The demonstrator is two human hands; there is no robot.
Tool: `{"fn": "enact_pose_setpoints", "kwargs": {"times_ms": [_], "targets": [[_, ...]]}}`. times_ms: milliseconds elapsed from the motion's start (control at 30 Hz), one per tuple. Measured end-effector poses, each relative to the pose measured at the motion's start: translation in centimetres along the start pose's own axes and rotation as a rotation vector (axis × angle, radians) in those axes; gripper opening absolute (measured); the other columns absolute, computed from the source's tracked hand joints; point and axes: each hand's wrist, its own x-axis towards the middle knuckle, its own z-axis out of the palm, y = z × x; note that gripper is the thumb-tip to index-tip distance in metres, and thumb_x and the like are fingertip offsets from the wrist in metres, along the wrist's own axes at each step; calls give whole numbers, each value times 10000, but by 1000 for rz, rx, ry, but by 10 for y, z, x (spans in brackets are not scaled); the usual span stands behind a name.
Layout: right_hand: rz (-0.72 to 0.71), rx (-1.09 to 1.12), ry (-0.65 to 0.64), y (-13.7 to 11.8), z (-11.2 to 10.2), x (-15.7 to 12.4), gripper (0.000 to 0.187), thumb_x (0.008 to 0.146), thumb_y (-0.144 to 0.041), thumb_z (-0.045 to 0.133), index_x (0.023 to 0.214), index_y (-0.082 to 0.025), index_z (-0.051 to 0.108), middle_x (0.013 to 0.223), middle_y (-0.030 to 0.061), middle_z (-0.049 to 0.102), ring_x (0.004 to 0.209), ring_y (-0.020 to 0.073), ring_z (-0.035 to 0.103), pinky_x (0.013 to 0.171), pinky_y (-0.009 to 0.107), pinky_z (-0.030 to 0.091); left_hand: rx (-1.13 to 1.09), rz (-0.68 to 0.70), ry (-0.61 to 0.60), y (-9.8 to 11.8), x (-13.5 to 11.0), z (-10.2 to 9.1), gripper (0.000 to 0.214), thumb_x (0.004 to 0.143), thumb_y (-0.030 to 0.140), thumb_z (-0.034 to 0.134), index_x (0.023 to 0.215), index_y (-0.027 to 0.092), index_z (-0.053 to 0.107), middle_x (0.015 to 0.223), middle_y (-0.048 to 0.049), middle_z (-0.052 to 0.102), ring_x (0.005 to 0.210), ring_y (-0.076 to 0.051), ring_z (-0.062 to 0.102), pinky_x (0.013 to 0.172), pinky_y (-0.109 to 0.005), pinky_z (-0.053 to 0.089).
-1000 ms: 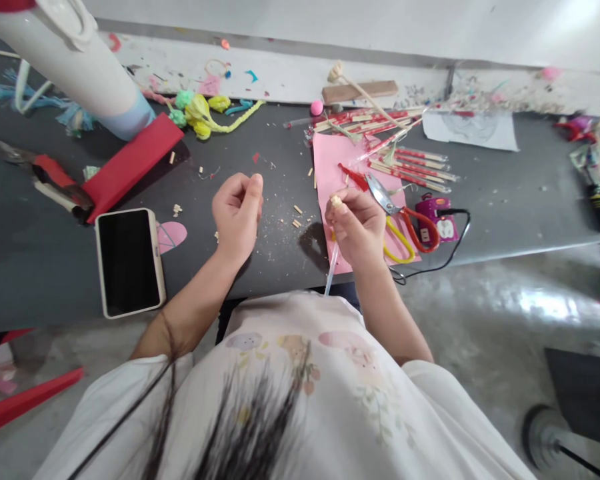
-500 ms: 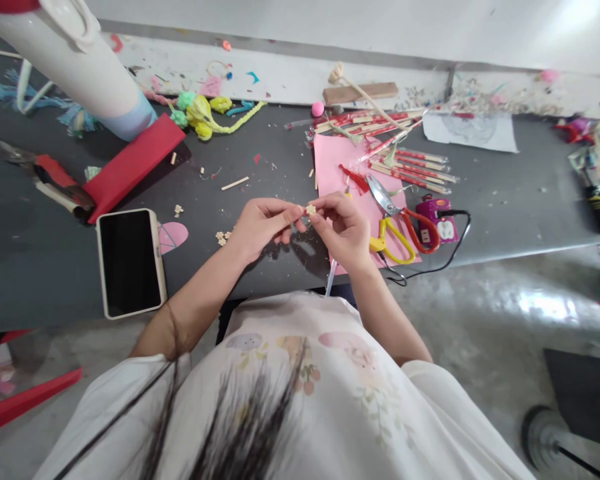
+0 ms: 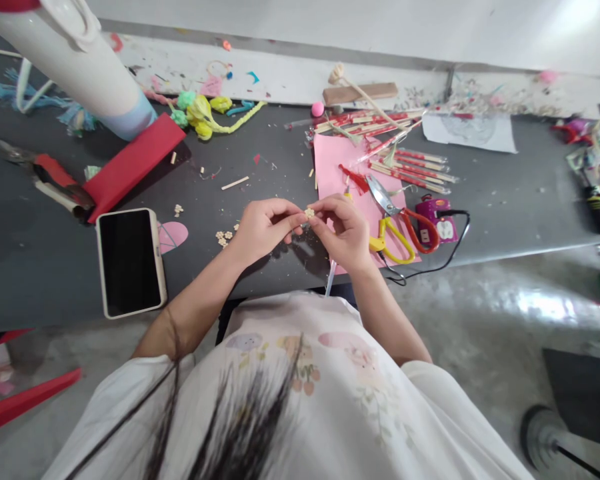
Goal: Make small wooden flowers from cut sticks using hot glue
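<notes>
My left hand (image 3: 263, 228) and my right hand (image 3: 343, 230) meet over the dark table (image 3: 45, 267), just in front of my chest. Their fingertips pinch a tiny pale flower-shaped piece (image 3: 309, 213) between them. A thin clear stick (image 3: 331, 275) runs down out of my right fist toward my shirt. Several more small pale pieces (image 3: 223, 236) lie on the table just left of my left hand. A pink sheet (image 3: 337, 167) lies under and behind my right hand.
Yellow- and red-handled scissors (image 3: 405, 227) and a purple device with a black cable (image 3: 437, 220) lie right of my hands. A phone (image 3: 130, 261) lies left. Red-striped sticks (image 3: 410, 163), a red folder (image 3: 130, 163), a white cylinder (image 3: 70, 60) and yarn scraps (image 3: 205, 113) sit farther back.
One second ago my hands were apart, the left one curled farther left over the table. The left hand has since moved right to meet the right one at the small pale piece.
</notes>
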Motion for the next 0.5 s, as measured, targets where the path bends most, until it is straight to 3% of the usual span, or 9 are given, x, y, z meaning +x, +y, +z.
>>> {"fn": "enact_pose_setpoints", "kwargs": {"times_ms": [267,333,500], "targets": [[41,112,-19,-3,-3,1,126,879,-305,643,969,-218,656,880,20,648,746,121,597,667,284,523,35,119,9,0,-2,1,327,704,483,777,725,161,719,612,-14,677,423,-67,532,412,-184,419],[48,106,-11,-3,-4,1,130,884,-317,636,965,-218,656,886,20,649,739,118,598,671,286,527,8,144,110,-1,-1,0,306,698,472,786,718,174,721,607,-4,671,426,-60,526,406,-181,407],[5,68,13,1,-7,1,102,877,-281,642,965,-230,657,885,16,635,732,114,585,656,281,511,-181,203,535,-10,8,-7,280,710,480,780,731,211,704,622,20,659,439,-43,500,411,-193,379]]}}
